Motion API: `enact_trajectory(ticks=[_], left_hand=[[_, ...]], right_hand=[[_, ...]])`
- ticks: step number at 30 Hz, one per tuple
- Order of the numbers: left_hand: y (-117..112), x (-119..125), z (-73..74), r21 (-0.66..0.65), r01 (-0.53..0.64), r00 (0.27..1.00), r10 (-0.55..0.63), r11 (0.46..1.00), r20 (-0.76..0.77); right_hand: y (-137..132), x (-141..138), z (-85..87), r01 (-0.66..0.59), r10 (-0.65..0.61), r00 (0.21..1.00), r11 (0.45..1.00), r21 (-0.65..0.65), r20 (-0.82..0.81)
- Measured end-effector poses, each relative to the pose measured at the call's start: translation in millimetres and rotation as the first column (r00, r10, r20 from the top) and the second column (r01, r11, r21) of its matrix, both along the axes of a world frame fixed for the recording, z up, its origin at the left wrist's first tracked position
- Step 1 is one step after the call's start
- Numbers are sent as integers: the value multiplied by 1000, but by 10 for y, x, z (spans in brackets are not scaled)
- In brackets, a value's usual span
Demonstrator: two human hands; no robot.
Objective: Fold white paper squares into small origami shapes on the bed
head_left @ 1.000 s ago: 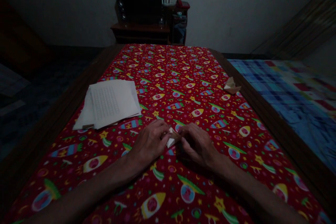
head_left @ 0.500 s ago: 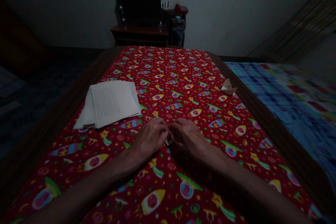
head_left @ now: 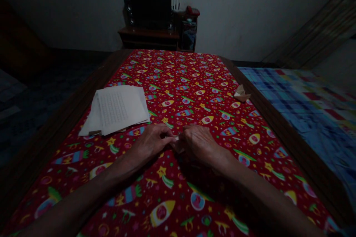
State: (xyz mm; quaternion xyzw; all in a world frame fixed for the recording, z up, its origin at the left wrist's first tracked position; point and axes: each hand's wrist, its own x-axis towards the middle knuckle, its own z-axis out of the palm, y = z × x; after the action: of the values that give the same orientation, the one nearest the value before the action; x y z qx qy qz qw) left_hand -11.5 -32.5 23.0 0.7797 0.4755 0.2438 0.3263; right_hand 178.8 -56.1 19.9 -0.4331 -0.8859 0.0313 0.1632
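Between my hands, just above the red patterned cloth [head_left: 167,81], is a small piece of folded paper [head_left: 178,147], pale and mostly covered by fingers. My left hand [head_left: 151,141] pinches its left side between thumb and fingers. On the other side my right hand [head_left: 200,141] is closed on the same paper, its fingertips largely hidden behind the knuckles. How the paper is folded cannot be made out in the dim light.
A stack of paper sheets [head_left: 122,109], the top one lined with a grid, lies at left. Near the right table edge sits a folded paper shape [head_left: 241,93]. Beyond the table are a dark monitor [head_left: 150,7], a red telephone [head_left: 192,10] and a checked blue cloth [head_left: 278,100].
My left hand has shifted slightly left and down, opening a gap between the hands. The right hand has turned inward, knuckles up, and more of the paper shows between them.
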Motion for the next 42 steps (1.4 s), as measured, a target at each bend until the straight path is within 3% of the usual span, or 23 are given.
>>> enact_trajectory(ticks=[5, 9, 12, 15, 18, 22, 26, 30, 36, 42], left_hand=[[2, 19, -46, 86, 11, 999, -9, 996, -32], [13, 11, -25, 65, 38, 999, -38, 997, 5], [34, -5, 10, 32, 17, 991, -21, 999, 132], [50, -8, 24, -34, -116, 955, 121, 993, 271], [30, 28, -8, -229, -153, 924, 222, 961, 313], [-63, 120, -61, -466, -45, 846, 282, 883, 453], [-126, 154, -63, -591, -12, 725, 414, 807, 550], [-115, 132, -83, -642, -22, 693, 474, 767, 543], [-101, 138, -149, -671, 39, 680, 473, 740, 561], [-96, 120, -189, -647, 29, 744, 417, 762, 523]], right_hand=[[-53, -12, 38, -34, 34, 998, 999, -1, -45], [-59, 18, 3, -80, 81, 986, 997, 11, -144], [36, 44, 24, -68, 49, 985, 992, -108, -168], [169, 85, 65, 17, -70, 969, 975, -220, -238], [241, 114, 64, 82, -196, 887, 958, -276, -417], [216, 85, 21, 53, -247, 756, 946, -319, -606], [184, 29, 3, 6, -343, 611, 903, -430, -713], [185, -4, -3, -62, -467, 483, 826, -561, -741], [148, -53, -37, -160, -579, 411, 715, -681, -704], [128, -62, -76, -269, -538, 432, 690, -672, -724]])
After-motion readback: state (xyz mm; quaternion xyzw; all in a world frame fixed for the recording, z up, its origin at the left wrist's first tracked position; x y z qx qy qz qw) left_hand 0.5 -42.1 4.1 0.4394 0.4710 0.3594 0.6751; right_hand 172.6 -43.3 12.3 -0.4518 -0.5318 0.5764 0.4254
